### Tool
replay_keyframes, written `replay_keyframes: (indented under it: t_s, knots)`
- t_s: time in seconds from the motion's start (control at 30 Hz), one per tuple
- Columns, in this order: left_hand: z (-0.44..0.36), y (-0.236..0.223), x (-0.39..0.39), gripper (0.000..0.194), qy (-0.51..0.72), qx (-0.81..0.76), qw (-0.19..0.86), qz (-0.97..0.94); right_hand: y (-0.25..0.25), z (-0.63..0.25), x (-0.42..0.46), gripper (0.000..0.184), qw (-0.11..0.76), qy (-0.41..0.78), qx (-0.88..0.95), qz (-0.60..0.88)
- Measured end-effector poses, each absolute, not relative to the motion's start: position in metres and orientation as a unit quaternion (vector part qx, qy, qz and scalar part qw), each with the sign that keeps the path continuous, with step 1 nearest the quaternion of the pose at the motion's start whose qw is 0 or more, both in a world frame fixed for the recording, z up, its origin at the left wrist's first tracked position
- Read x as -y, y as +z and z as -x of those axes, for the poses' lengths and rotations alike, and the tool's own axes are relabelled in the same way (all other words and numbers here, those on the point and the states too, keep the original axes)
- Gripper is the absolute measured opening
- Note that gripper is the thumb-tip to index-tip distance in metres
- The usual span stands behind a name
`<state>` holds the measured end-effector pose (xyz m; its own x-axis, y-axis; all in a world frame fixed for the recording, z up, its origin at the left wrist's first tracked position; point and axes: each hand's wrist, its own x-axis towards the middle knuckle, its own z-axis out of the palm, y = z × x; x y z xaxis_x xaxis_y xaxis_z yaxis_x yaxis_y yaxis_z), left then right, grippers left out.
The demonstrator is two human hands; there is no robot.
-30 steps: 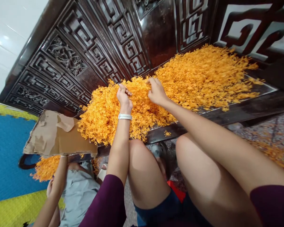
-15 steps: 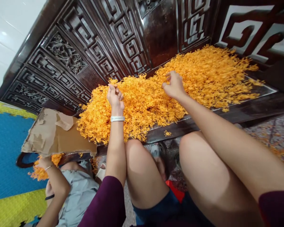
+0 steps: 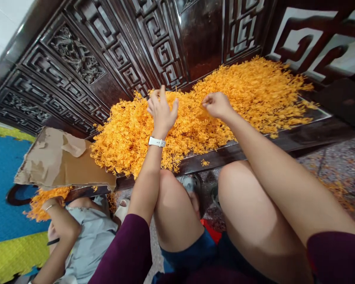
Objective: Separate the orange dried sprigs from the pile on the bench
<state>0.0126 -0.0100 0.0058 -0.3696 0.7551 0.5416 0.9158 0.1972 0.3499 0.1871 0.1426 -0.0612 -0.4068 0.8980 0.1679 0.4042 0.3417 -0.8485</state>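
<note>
Dark carved wood fills the upper part of the head view as a tall backrest, above the desk that slants across the frame. Orange flower-like pieces lie along it in two adjoining heaps: the left heap at centre left, the right heap at upper right. One loose piece sits apart on the front edge, below centre.

Half a second ago the left hand was curled; now its grip is spread, thumb well away from the fingers, over the left heap near frame centre. The right hand does the opposite: its parted fingers have come together, fingertips pressed close where the heaps meet. Whether they pinch a piece, I cannot tell. Judging by this swap, the left is probably free again, while the right is perhaps picking up. Both heaps look much the same as before.
</note>
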Motion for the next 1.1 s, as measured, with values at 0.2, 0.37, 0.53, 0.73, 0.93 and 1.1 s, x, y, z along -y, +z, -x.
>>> replay_keyframes:
  t_s: [0.2, 0.37, 0.53, 0.73, 0.93, 1.1]
  knots:
    - [-0.037, -0.035, -0.013, 0.097, -0.176, 0.705, -0.003, 0.687, 0.003, -0.183, -0.104, 0.010, 0.495, 0.414, 0.711, 0.280]
    - [-0.037, -0.062, -0.031, 0.086, -0.179, 0.767, -0.071, 0.613, 0.028, -0.193, -0.082, 0.018, 0.553, 0.460, 0.659, 0.220]
    - [-0.025, -0.061, -0.033, 0.081, -0.286, 0.769, -0.092, 0.564, 0.021, -0.211, -0.096, 0.030, 0.545, 0.464, 0.639, 0.280]
    - [-0.002, -0.073, -0.016, 0.047, -0.203, 0.770, 0.003, 0.604, 0.017, -0.237, -0.121, 0.050, 0.564, 0.411, 0.611, 0.374]
    - [0.018, -0.087, -0.011, 0.049, -0.089, 0.829, -0.008, 0.552, 0.006, -0.270, -0.137, 0.057, 0.644, 0.372, 0.540, 0.395]
    - [0.016, -0.086, -0.014, 0.051, -0.089, 0.835, -0.018, 0.542, 0.016, -0.296, -0.130, 0.053, 0.662, 0.368, 0.534, 0.376]
